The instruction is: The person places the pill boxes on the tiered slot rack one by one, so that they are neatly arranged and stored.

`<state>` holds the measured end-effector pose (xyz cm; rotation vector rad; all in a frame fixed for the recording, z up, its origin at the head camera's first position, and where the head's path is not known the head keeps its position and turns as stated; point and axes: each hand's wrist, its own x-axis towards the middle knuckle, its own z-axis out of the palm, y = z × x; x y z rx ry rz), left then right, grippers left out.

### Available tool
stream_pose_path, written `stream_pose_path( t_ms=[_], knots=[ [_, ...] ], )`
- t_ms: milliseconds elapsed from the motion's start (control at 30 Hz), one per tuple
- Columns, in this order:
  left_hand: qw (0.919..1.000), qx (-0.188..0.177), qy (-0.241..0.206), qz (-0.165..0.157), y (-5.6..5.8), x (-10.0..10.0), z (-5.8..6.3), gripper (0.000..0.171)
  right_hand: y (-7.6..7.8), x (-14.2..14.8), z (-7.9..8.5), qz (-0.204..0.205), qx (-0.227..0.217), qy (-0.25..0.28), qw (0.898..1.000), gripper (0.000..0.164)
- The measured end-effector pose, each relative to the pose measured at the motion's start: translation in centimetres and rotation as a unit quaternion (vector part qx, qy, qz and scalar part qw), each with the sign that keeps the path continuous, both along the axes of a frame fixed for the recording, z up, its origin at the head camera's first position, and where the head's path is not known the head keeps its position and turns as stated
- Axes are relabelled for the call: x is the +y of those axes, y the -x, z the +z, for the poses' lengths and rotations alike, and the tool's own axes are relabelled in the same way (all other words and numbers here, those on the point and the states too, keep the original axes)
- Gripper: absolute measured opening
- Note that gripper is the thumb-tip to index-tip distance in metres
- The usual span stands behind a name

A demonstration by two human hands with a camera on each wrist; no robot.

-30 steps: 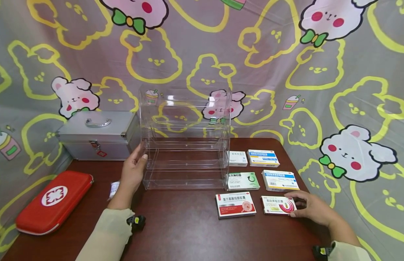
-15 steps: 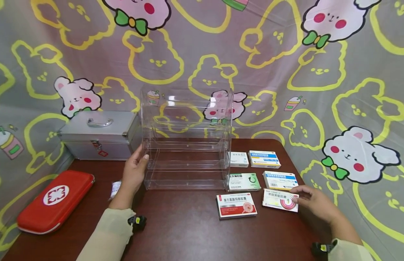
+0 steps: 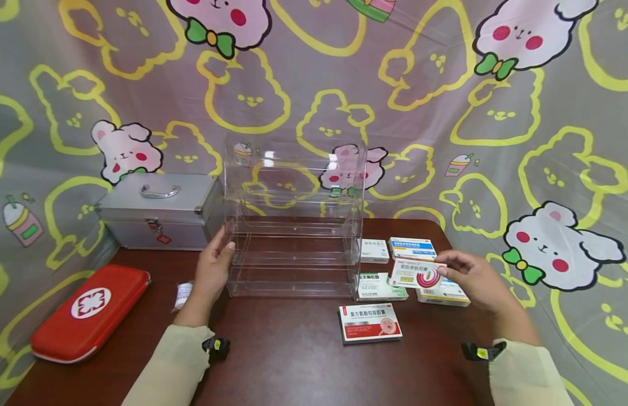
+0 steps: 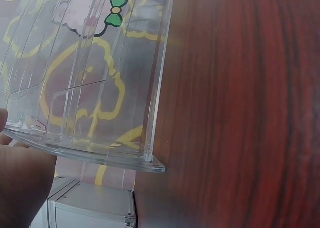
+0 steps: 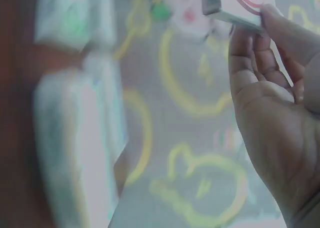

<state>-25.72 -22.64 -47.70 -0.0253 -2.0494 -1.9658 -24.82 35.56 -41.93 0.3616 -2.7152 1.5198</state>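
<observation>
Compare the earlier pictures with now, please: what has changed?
The right hand has lifted the white box with pink rings off the table and moved it left, toward the clear rack. The left hand stays on the rack's left side; the red-and-white box and red case lie as before.

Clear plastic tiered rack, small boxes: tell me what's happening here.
A person's right hand pinches a flat white cardboard box with a pink-red ring print, held above the reddish-brown table. The left hand grips the left side of the clear plastic tiered rack. Five other flat cardboard boxes lie around the rack's right end.
</observation>
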Motion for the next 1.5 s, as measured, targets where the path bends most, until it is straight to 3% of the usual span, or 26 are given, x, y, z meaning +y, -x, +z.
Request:
stream_pose_path(
  t_ms=[200, 467, 700, 867, 1033, 1233, 1333, 1500],
  knots=[
    [0.9999, 0.003, -0.010, -0.009, 0.0, 0.5, -0.1, 0.060, 2.4, -5.3, 4.4, 0.044, 0.080, 0.127, 0.988, 0.015],
    [1.0000, 0.005, -0.003, 0.002, 0.0, 0.5, -0.1, 0.059, 5.3, -12.5, 9.5, 0.041, 0.108, 0.242, 0.963, 0.013],
    [0.9999, 0.000, 0.011, 0.004, -0.1, 0.5, -0.4, 0.058, 7.8, -17.6, 13.0, -0.034, 0.157, 0.222, 0.962, 0.012],
    [1.0000, -0.001, 0.008, 0.005, -0.2, 0.6, -0.4, 0.058, 9.7, -21.0, 14.9, -0.098, 0.157, 0.282, 0.941, 0.014],
    [1.0000, 0.002, 0.007, 0.006, -0.3, 0.4, -0.3, 0.057, 11.5, -23.9, 16.5, -0.121, 0.156, 0.333, 0.922, 0.010],
    [0.9999, 0.007, -0.006, 0.006, -0.3, 0.2, -0.5, 0.058, 13.3, -27.0, 17.2, -0.102, 0.154, 0.336, 0.924, 0.011],
    [0.9999, 0.005, -0.006, 0.007, -0.2, 0.2, -0.6, 0.058, 14.1, -28.1, 17.0, -0.098, 0.150, 0.312, 0.933, 0.012],
    [1.0000, 0.004, 0.000, 0.007, -0.2, 0.1, -0.3, 0.057, 14.6, -29.6, 15.9, -0.111, 0.176, 0.209, 0.955, 0.013]
  ],
)
